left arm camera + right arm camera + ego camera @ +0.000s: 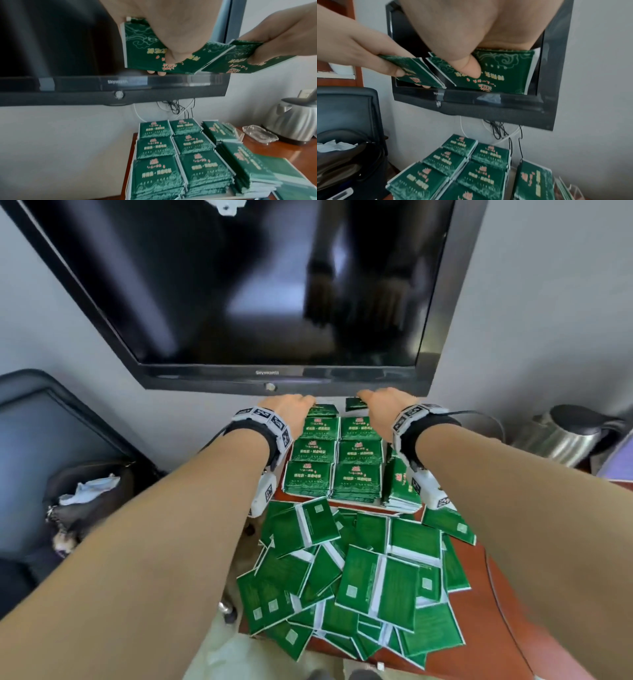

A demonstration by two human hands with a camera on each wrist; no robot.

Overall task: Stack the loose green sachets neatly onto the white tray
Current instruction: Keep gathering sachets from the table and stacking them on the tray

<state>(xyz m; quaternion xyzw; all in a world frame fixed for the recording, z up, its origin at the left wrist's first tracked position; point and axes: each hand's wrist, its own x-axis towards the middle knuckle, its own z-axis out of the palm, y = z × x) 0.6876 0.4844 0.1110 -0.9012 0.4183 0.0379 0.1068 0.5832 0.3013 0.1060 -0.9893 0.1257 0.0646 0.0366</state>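
Glossy foil-like sachets (359,583), polished reddish wood table (507,628), brushed metal kettle (561,436).

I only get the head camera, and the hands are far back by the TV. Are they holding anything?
Observer: Yes. The left hand pinches green foil sachets, thumb on the printed face.
Child: And the other one?
Observer: The right hand pinches its own green bunch, printed side toward its wrist camera.
Child: What's under the black TV?
Observer: Black and white cables hang down the wall behind the stacked green sachets.
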